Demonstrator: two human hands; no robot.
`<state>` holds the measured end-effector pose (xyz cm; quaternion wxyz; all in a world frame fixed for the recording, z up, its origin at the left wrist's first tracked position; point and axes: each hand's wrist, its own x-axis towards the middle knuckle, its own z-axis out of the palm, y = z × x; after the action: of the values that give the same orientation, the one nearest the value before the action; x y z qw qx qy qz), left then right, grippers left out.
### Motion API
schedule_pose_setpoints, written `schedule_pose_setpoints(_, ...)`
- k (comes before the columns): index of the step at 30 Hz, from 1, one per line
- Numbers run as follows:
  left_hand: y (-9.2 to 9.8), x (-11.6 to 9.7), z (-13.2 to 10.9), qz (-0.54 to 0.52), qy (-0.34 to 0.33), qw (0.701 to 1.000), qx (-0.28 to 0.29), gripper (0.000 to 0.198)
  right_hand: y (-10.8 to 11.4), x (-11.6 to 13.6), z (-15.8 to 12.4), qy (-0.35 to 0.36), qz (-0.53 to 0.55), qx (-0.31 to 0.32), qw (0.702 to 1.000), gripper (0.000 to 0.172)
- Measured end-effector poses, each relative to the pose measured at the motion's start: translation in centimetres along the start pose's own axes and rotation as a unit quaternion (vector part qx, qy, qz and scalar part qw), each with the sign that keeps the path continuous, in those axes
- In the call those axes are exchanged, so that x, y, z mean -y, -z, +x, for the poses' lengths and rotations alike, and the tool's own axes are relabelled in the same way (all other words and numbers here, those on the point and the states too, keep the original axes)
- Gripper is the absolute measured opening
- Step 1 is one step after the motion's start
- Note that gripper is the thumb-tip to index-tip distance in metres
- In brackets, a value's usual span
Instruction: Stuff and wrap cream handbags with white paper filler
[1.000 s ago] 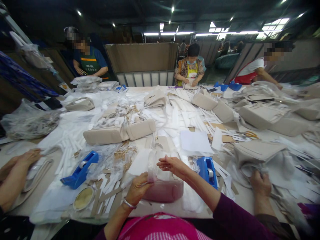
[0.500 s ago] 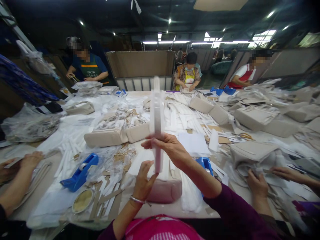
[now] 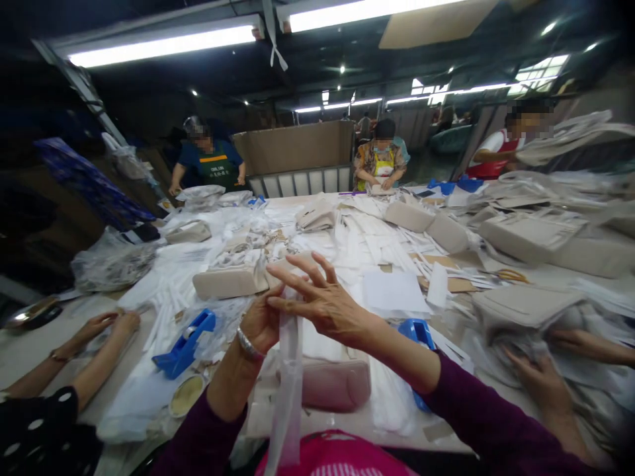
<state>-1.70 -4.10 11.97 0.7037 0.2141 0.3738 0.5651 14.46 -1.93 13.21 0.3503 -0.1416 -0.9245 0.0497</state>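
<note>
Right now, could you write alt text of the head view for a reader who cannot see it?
A person's left hand and right hand hold up a long white strip above a pink bag on a crowded table. Blue tape dispensers, beige bags and white paper pieces cover it. Other people work around the table.

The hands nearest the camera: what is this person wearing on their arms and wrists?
Both arms have dark purple sleeves. The left sleeve is pushed back, baring the forearm; a silver bangle circles the wrist below the left hand. The right sleeve ends mid-forearm. The right hand is bare, with no glove.
</note>
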Motion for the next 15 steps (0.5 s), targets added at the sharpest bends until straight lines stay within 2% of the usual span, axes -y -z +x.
schedule_pose_setpoints(2,-0.7,-0.1,0.9,-0.034,-0.001,0.999,0.023,0.026,-0.7,-0.6,-1.4,-0.068,0.084,-0.062,0.992,0.052)
schedule_pose_setpoints(3,-1.0,-0.1,1.5,-0.041,-0.022,0.999,0.024,0.026,-1.2,-0.8,-2.3,-0.121,0.143,-0.102,0.977,0.050)
schedule_pose_setpoints(4,-1.2,-0.1,2.2,-0.044,-0.043,0.998,0.021,0.025,-1.8,-1.0,-3.4,-0.184,0.212,-0.140,0.949,0.048)
schedule_pose_setpoints(5,-1.3,-0.1,2.8,-0.047,-0.060,0.997,0.016,0.023,-2.4,-1.0,-4.6,-0.250,0.290,-0.165,0.909,0.047)
schedule_pose_setpoints(7,-1.5,0.0,4.1,-0.049,-0.085,0.995,0.000,0.021,-3.8,-0.8,-7.2,-0.362,0.449,-0.163,0.801,0.046)
schedule_pose_setpoints(9,-1.8,0.1,5.2,-0.052,-0.105,0.993,-0.020,0.021,-4.9,-0.2,-9.5,-0.420,0.572,-0.118,0.694,0.053)
schedule_pose_setpoints(10,-1.9,0.2,5.7,-0.050,-0.110,0.992,-0.027,0.021,-5.3,0.2,-10.4,-0.433,0.610,-0.100,0.657,0.057)
schedule_pose_setpoints(11,-2.1,0.3,6.2,-0.048,-0.113,0.992,-0.032,0.021,-5.5,0.7,-11.0,-0.439,0.631,-0.091,0.633,0.061)
schedule_pose_setpoints(12,-2.2,0.5,6.6,-0.046,-0.113,0.992,-0.034,0.021,-5.7,1.1,-11.4,-0.444,0.638,-0.089,0.622,0.064)
schedule_pose_setpoints(15,-2.7,1.3,7.5,-0.042,-0.108,0.993,-0.026,0.019,-5.7,2.1,-12.0,-0.471,0.606,-0.087,0.636,0.067)
